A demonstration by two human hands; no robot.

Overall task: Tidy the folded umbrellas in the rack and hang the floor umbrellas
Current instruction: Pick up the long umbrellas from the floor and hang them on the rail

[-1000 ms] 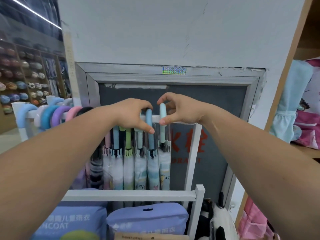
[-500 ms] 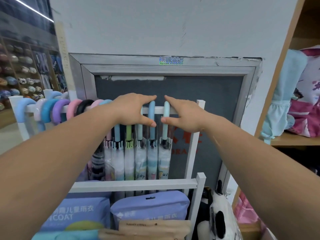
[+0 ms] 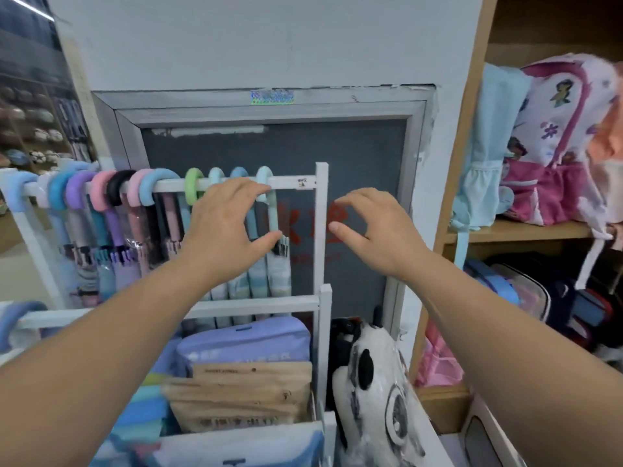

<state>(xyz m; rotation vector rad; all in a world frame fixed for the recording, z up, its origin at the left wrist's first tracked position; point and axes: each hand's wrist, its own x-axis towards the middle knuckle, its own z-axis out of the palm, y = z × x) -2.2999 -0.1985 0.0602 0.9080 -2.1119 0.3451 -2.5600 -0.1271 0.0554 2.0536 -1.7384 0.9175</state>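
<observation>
Both hands spread, L hand [image 3: 225, 227] at umbrellas [image 3: 269, 200], R hand [image 3: 377, 227] apart

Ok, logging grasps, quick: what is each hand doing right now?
Left hand: open, fingers curled around the hanging umbrella handles, no clear grip.
Right hand: open, empty, clear of the rack.

Both bare arms reach forward and up from the bottom corners. The left hand [image 3: 224, 227] is raised with its back to the camera, its fingers curved down and its thumb sticking out to the right. The right hand [image 3: 374, 227] is beside it, apart from it, fingers bent and spread, thumb pointing left, holding nothing.
</observation>
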